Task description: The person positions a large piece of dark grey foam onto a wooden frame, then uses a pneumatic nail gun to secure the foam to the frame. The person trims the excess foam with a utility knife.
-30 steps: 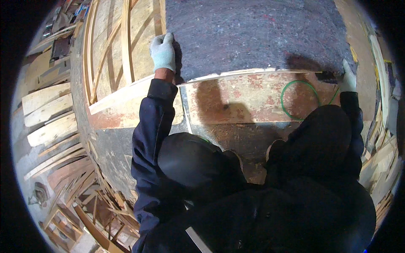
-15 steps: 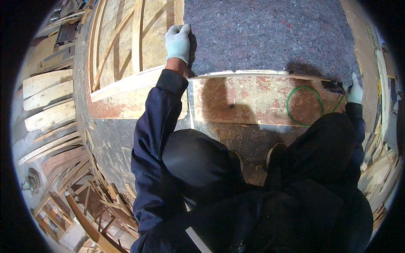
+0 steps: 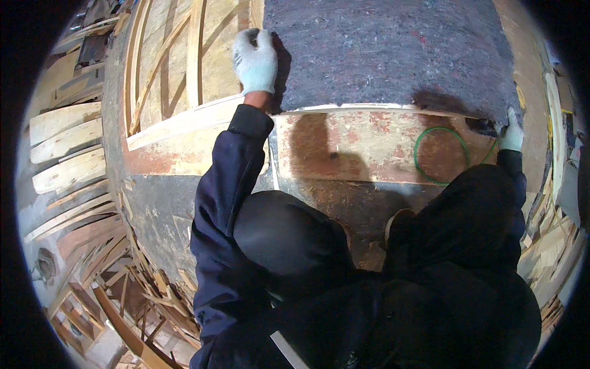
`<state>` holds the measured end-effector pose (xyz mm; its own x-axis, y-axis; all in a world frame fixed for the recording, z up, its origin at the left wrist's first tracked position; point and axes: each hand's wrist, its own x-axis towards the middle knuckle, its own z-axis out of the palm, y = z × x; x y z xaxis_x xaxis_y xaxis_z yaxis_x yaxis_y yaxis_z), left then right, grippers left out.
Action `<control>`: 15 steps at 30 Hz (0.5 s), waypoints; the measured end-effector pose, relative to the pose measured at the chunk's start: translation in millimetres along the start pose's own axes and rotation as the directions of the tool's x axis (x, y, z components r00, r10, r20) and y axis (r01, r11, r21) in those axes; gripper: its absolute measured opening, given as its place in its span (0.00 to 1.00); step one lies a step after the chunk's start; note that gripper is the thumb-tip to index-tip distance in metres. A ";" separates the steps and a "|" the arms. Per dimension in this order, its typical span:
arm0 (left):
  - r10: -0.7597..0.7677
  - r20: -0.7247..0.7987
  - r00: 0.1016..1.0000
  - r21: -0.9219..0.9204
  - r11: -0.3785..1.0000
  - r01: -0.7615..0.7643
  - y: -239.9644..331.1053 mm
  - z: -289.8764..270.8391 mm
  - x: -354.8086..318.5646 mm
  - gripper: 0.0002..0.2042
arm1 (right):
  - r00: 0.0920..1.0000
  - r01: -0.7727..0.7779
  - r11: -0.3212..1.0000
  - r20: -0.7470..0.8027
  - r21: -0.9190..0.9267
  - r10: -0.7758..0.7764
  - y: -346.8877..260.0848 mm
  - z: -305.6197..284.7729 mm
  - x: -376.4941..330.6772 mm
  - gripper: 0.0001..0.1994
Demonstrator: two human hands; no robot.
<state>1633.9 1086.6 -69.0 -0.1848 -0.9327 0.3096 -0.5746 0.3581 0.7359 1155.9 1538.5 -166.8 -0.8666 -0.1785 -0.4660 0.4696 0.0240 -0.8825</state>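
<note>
Across the top of the view, the grey felt (image 3: pixel 393 52) lies spread over a wooden frame (image 3: pixel 178 67), its near edge running along a worn board (image 3: pixel 369 147) stained red and brown. That felt is the biggest thing here, filling the upper middle and right. Left of it the frame's bare slats show, curved and pale. Below the board sits a dark panel (image 3: pixel 160 209), and off to the far left there are stacked planks (image 3: pixel 61 154), with more scrap wood heaped lower down.

Now the arms: dark blue sleeves reach up from the bottom. The left hand (image 3: pixel 256 58), in a pale glove, lies flat at the felt's left edge, fingers pressed together and pointing away. The right hand (image 3: pixel 510 132), also gloved, is at the felt's near right corner, closed around a dark tool (image 3: pixel 485 126) that touches the edge; exactly how those fingers sit, I cannot tell. A green loop of cord (image 3: pixel 440 155) rests on the board just beside that hand.
</note>
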 end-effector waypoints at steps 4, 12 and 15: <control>0.587 -0.003 0.810 0.025 0.809 -0.587 38.1 -19.9 -24.0 0.17 | 0.977 0.206 0.958 0.092 -0.202 -0.191 -2.3 -5.8 -1.0 0.31; 0.646 0.595 0.478 -0.020 0.607 -0.794 40.3 -53.9 -106.4 0.30 | 0.970 0.225 0.968 0.117 -0.109 -0.212 12.6 -20.8 6.0 0.22; 0.625 0.591 0.511 0.019 0.622 -0.783 27.1 -51.4 -113.8 0.31 | 0.977 0.206 0.953 0.108 -0.221 -0.186 24.3 -34.8 28.9 0.26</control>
<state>1680.3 1204.6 -53.3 -0.9243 -0.2771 0.2623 -0.2275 0.9521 0.2041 1136.4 1568.2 -203.9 -0.9152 -0.2855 -0.2844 0.2320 0.2037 -0.9511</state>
